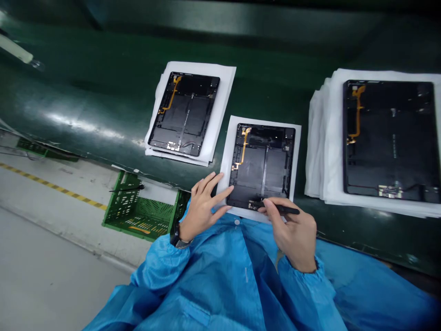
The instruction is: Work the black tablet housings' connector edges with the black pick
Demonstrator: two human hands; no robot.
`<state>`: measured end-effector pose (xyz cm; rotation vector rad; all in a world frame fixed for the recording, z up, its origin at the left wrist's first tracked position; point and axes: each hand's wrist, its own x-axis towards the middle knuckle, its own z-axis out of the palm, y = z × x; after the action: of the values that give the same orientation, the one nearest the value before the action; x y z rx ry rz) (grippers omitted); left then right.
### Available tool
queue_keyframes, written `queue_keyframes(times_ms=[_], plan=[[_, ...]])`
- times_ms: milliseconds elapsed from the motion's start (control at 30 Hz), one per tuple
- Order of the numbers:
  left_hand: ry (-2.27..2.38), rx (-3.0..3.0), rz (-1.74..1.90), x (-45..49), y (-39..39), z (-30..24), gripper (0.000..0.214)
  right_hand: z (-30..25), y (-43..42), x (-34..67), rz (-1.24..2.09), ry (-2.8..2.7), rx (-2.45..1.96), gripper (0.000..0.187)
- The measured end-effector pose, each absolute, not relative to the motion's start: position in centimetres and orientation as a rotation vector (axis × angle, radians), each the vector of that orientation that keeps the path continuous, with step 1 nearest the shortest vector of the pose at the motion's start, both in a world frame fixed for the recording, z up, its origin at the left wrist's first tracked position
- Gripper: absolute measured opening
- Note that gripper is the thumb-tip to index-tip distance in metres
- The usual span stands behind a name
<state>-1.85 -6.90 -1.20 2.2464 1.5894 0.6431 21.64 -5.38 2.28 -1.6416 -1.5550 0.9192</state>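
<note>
Head view:
- L hand (203, 207): grip apart, fingers spread, fingertips (227, 192) touching L edge of the tablet housing (262, 165). Black wristwatch (177, 237) on wrist, blue smock sleeve (160, 266) at cuff.
- R hand (292, 234): grip clamped on black pick (284, 209) betw. thumb & fingers, tip at btm edge of housing.
- Housing: inner side up, orange flex cable (244, 145) at upper L, on white sheet (298, 156) on dark green desk (138, 59), right in front of you, btm edge betw. your hands.
- Beyond it, upper L: 2nd housing (182, 115) on white sheets (223, 92), also w/ orange flex.
- To your R: 3rd housing (389, 140) on thicker white sheet stack (317, 142).
- Off desk, L side: green plastic crate (144, 211), black tool (127, 188) across its rim, orange strip (139, 229) inside. Floor (51, 230) below w/ yellow-black tape line (51, 188).
</note>
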Motion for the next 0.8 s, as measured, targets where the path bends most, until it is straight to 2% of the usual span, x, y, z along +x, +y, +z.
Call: queue_keyframes(times_ms=[800], plan=[[1.596,2.244,0.636,-1.85,-6.88,-1.28,0.048,2.28,-5.76,21.78,0.849,-1.725,-1.461,0.007]])
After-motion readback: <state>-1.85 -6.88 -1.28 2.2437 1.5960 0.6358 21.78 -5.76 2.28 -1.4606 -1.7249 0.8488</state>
